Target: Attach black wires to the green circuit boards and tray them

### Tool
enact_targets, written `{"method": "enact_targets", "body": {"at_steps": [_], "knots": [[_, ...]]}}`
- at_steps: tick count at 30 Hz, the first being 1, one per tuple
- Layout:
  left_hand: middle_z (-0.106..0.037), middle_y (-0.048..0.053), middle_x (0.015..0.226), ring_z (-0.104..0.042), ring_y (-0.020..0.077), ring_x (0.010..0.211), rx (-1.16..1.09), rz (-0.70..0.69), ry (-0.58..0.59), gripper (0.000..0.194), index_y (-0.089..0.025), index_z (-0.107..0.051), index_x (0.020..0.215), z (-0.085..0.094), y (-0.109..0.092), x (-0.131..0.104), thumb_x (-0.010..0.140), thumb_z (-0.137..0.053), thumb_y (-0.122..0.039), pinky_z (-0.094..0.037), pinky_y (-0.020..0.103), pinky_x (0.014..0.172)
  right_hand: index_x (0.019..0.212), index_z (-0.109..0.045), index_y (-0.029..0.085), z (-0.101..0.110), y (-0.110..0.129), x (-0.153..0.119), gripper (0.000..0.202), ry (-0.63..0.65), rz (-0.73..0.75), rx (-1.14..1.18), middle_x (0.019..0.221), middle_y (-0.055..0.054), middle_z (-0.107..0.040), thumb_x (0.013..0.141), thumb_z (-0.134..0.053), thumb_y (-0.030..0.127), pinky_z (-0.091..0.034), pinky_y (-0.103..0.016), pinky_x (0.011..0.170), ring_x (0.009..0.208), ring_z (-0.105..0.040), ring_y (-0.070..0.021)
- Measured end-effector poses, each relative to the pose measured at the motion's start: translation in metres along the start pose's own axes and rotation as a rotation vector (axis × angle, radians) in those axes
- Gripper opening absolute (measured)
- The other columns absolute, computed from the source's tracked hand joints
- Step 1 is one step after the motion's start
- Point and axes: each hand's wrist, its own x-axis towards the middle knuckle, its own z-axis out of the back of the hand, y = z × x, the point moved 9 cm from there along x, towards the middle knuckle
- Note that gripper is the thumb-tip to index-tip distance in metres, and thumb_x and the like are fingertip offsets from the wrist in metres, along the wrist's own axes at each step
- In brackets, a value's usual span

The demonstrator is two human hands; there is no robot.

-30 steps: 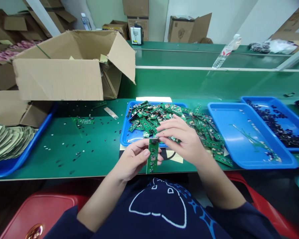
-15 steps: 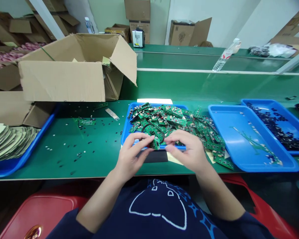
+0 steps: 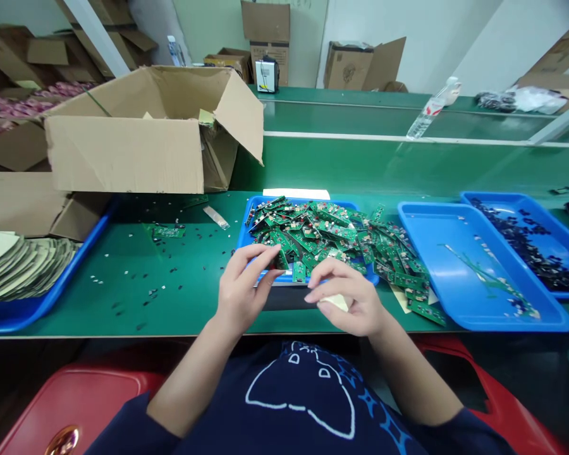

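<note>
My left hand (image 3: pixel 244 284) pinches a small green circuit board (image 3: pixel 281 259) between thumb and fingertips, over the front left of a blue tray (image 3: pixel 243 230). That tray is heaped with green circuit boards (image 3: pixel 332 227), several spilling past its right side. My right hand (image 3: pixel 348 297) is at the tray's front edge, apart from the left, with fingers curled and the thumb and index tips close together. Whatever they pinch, if anything, is too small to make out. Pale yellow paper (image 3: pixel 336 302) shows in the gap between these fingers. A dark strip (image 3: pixel 289 298) lies before the tray.
To the right are a blue tray (image 3: pixel 417 253) with a few thin strips and another tray with black parts (image 3: pixel 531 234). A large cardboard box (image 3: pixel 128 155) and stacked paper sheets (image 3: pixel 23 268) stand left. Small bits litter the table (image 3: pixel 194 309). A bottle (image 3: pixel 429 110) stands behind.
My right hand has dropped slightly and curled its fingers. The left hand has shifted a little left with the board. The black curved strip between the hands no longer shows.
</note>
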Motion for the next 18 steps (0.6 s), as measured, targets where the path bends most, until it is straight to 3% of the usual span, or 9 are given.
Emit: {"method": "enact_targets", "body": {"at_steps": [3, 6, 9, 13, 15, 18], "knots": [[-0.062, 0.007, 0.109, -0.059, 0.0194, 0.100, 0.035, -0.101, 0.020, 0.039, -0.025, -0.057, 0.116, 0.001, -0.006, 0.001, 0.080, -0.060, -0.012, -0.048, 0.039, 0.093, 0.104, -0.060, 0.022, 0.004, -0.023, -0.002, 0.025, -0.081, -0.217, 0.214, 0.089, -0.005, -0.058, 0.082, -0.055, 0.034, -0.052, -0.035, 0.070, 0.080, -0.058, -0.0172], [-0.062, 0.007, 0.115, -0.058, 0.0193, 0.105, 0.042, -0.196, 0.075, 0.037, -0.026, -0.057, 0.116, -0.004, -0.013, -0.002, 0.083, -0.055, -0.011, -0.041, 0.045, 0.100, 0.101, -0.060, 0.022, 0.007, -0.036, -0.001, 0.030, -0.176, -0.343, 0.259, 0.095, -0.007, -0.057, 0.080, -0.058, 0.043, -0.053, -0.036, 0.074, 0.086, -0.058, -0.0185], [-0.064, 0.007, 0.113, -0.058, 0.0191, 0.107, 0.082, -0.259, 0.150, 0.035, -0.026, -0.058, 0.116, -0.013, -0.017, -0.006, 0.086, -0.049, -0.011, -0.039, 0.045, 0.101, 0.083, -0.061, 0.021, 0.007, -0.031, 0.005, 0.013, -0.186, -0.343, 0.113, 0.095, -0.006, -0.058, 0.078, -0.062, 0.033, -0.050, -0.039, 0.082, 0.092, -0.058, -0.0197], [-0.066, 0.008, 0.109, -0.060, 0.0197, 0.104, 0.108, -0.179, 0.181, 0.033, -0.024, -0.057, 0.117, -0.020, 0.000, -0.007, 0.086, -0.050, -0.014, -0.043, 0.042, 0.099, 0.076, -0.057, 0.023, 0.028, -0.007, 0.001, 0.007, -0.386, -0.200, 0.080, 0.092, -0.005, -0.059, 0.082, -0.056, 0.026, -0.050, -0.042, 0.083, 0.092, -0.059, -0.0199], [-0.066, 0.008, 0.109, -0.061, 0.0197, 0.103, 0.083, -0.085, 0.135, 0.034, -0.022, -0.055, 0.119, -0.016, 0.013, -0.006, 0.085, -0.053, -0.016, -0.047, 0.039, 0.095, 0.081, -0.061, 0.025, 0.029, 0.007, 0.000, 0.005, -0.307, -0.085, 0.118, 0.097, -0.005, -0.060, 0.081, -0.058, 0.030, -0.050, -0.043, 0.083, 0.094, -0.059, -0.0211], [-0.064, 0.009, 0.111, -0.061, 0.0197, 0.104, 0.016, -0.033, 0.049, 0.037, -0.022, -0.053, 0.120, -0.006, 0.020, -0.004, 0.083, -0.056, -0.015, -0.049, 0.038, 0.093, 0.101, -0.062, 0.031, 0.023, 0.018, 0.000, 0.037, -0.030, 0.059, 0.290, 0.096, -0.004, -0.064, 0.074, -0.059, 0.056, -0.051, -0.045, 0.080, 0.088, -0.062, -0.0223]]}}
